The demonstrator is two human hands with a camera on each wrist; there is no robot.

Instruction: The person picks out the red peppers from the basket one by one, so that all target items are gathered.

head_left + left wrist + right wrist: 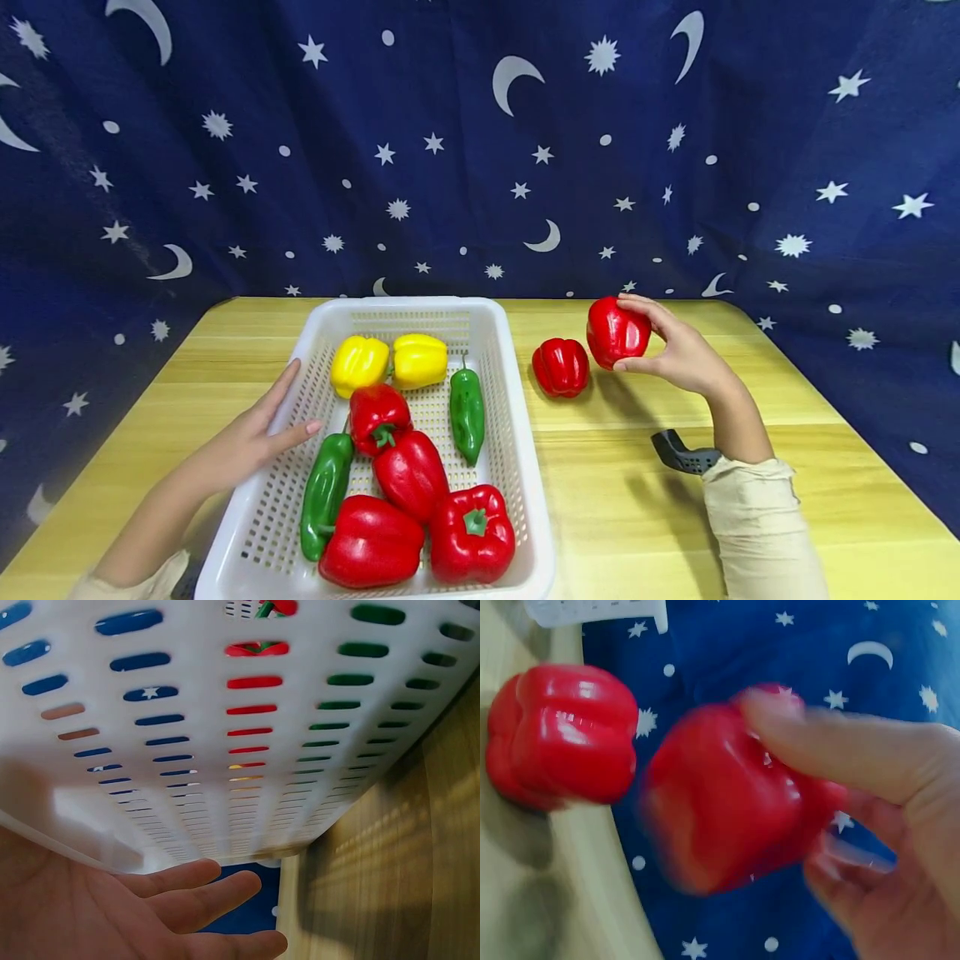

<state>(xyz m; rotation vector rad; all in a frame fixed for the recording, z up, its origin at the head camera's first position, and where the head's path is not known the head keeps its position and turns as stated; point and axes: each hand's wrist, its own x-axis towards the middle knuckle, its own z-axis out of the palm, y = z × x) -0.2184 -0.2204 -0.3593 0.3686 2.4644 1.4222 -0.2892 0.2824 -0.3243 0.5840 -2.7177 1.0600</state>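
Right hand (pixel 686 354) is pinching a glossy red lobed bell pepper (pixel 613 333) above the pale wooden table (pixel 600 517); left hand (pixel 251 442), fingers straight, is resting at a white perforated plastic basket (pixel 531 454). Pepper-carrying seems in hand; next move probably calls for steady grip.

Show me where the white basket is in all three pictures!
Head: the white basket sits at the bottom, just left of centre.
Left wrist: the basket, close up, fills most of the top.
Right wrist: only a bit of the basket, top left.
Shared landmark: the blue starry cloth.
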